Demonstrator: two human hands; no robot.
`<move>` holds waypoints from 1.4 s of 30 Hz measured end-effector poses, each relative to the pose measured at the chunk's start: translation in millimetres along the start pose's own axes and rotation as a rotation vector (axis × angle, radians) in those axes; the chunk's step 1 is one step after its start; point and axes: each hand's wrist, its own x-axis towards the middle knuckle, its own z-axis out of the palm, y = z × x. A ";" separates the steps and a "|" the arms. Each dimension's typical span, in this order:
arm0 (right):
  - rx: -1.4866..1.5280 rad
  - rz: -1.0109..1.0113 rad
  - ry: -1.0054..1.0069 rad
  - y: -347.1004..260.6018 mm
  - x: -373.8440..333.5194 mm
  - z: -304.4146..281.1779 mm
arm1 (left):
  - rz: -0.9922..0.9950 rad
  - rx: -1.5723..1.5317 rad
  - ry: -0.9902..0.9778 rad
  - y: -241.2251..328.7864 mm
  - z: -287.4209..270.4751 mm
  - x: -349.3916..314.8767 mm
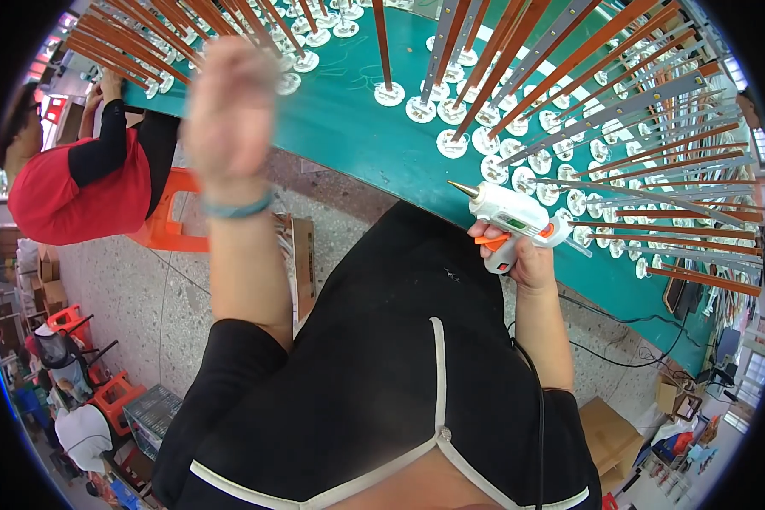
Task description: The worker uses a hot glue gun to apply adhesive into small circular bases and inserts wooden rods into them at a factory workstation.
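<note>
My right hand (527, 259) is wrapped round the handle of a white hot glue gun (512, 210) with an orange trigger. Its brass nozzle points left over the edge of the green table (340, 127). My left hand (229, 106), with a teal band at the wrist, is raised at the left over the table's near edge. Motion smears its fingers, so whether they hold anything does not show. Beyond the glue gun stand many round white bases (452, 143) bearing upright brown strips (501, 72) and grey strips (527, 51) dotted with small yellow squares.
A person in a red top (81, 191) sits at the table's left on an orange stool (174, 212). A cardboard box (302, 263) stands beside me. Black cables (629, 364) trail at the right, near another cardboard box (608, 438).
</note>
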 end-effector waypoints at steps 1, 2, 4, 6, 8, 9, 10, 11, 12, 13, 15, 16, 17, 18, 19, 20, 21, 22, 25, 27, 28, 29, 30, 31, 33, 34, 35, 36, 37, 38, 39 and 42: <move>0.003 0.001 -0.005 0.9 0.0 -1.3 | 0.009 -0.281 -0.147 36.3 20.8 -5.9; 0.011 0.011 -0.031 0.0 1.6 -0.1 | 0.049 -0.573 -0.203 77.1 33.2 -19.8; 0.003 0.006 -0.024 -1.4 0.9 -0.5 | 0.315 -0.573 -0.427 147.7 35.5 -43.6; -0.002 0.004 -0.029 -3.0 0.8 0.5 | 0.403 -0.355 -0.660 198.6 18.7 -57.6; 0.014 0.011 -0.030 -3.1 1.3 0.3 | 0.539 -0.010 -0.750 196.5 23.0 -63.2; 0.022 0.009 -0.034 -3.0 1.1 -1.0 | 0.535 -0.002 -0.754 186.4 21.0 -69.3; 0.022 0.013 -0.036 -0.6 1.7 -1.6 | 0.356 0.738 -0.407 154.6 30.7 -74.4; 0.021 0.016 -0.029 -0.6 2.8 -1.3 | 0.122 1.421 0.004 133.3 29.8 -74.5; 0.024 0.016 -0.037 -0.2 3.3 -0.9 | -0.017 1.931 -0.124 122.5 12.6 -67.3; 0.003 -0.008 -0.026 -0.6 0.8 0.2 | 0.069 2.108 -0.110 96.3 -24.2 -64.7; -0.007 -0.023 -0.044 -1.8 2.6 -1.6 | -0.097 1.312 0.235 44.6 -40.4 -54.9; -0.004 -0.021 -0.047 -2.3 2.1 -1.5 | -0.047 1.274 0.315 27.7 -53.4 -46.0; -0.002 -0.017 -0.053 -2.7 1.2 -0.4 | 0.055 1.221 0.382 14.6 -71.6 -36.4; -0.008 -0.017 -0.060 -2.2 0.6 0.5 | 0.090 1.249 0.464 2.5 -82.4 -26.5; -0.025 -0.017 -0.047 -1.4 -0.2 0.3 | 0.060 1.345 0.487 -7.0 -76.4 -16.2; -0.039 -0.015 -0.041 -1.2 -0.3 0.0 | 0.033 1.446 0.517 -12.9 -68.9 -9.2; -0.044 -0.018 -0.049 -1.0 -0.5 -0.2 | 0.041 1.443 0.522 -18.1 -69.0 -4.6; -0.048 -0.014 -0.041 0.3 -1.7 1.0 | 0.081 1.537 0.465 -23.9 -72.9 -1.2; -0.052 -0.007 -0.033 -1.7 -0.3 3.4 | 0.177 1.659 0.352 -31.3 -81.9 4.3; -0.048 -0.002 -0.032 -2.0 1.3 5.7 | 0.253 1.646 0.274 -30.6 -85.3 2.2; -0.032 -0.004 -0.036 -2.0 1.7 5.7 | 0.251 1.644 0.267 -31.0 -82.0 0.9; -0.016 -0.006 -0.041 -2.6 2.0 4.8 | 0.137 1.478 0.246 -30.4 -73.4 -2.5; -0.015 -0.007 -0.034 -4.0 2.2 5.7 | 0.025 1.311 0.223 -28.9 -61.7 -7.2; -0.075 0.008 -0.009 -5.3 2.3 6.3 | -0.005 1.248 0.176 -29.4 -34.0 -14.6; -0.150 0.030 0.003 -9.9 0.9 13.1 | -0.046 1.190 0.125 -35.8 -10.3 -37.2; -0.200 0.066 -0.005 -9.9 -0.2 14.4 | -0.051 1.141 0.092 -44.9 -0.5 -46.9; -0.246 0.098 -0.020 -9.6 2.5 16.3 | -0.027 1.165 0.024 -49.7 11.1 -52.7; -0.241 0.094 -0.032 -10.4 1.5 16.5 | -0.004 1.190 -0.043 -55.1 22.5 -57.7; -0.242 0.103 -0.014 -10.5 0.2 16.7 | -0.022 1.171 -0.062 -61.2 27.7 -60.4; -0.242 0.116 0.001 -11.3 -1.6 17.0 | -0.042 1.153 -0.076 -66.6 31.5 -63.2; -0.208 0.102 0.014 -8.7 -2.5 15.1 | -0.040 1.128 -0.063 -70.3 34.5 -63.1; -0.242 0.097 0.050 -5.7 -5.2 10.3 | -0.038 1.199 -0.104 -77.5 29.0 -64.4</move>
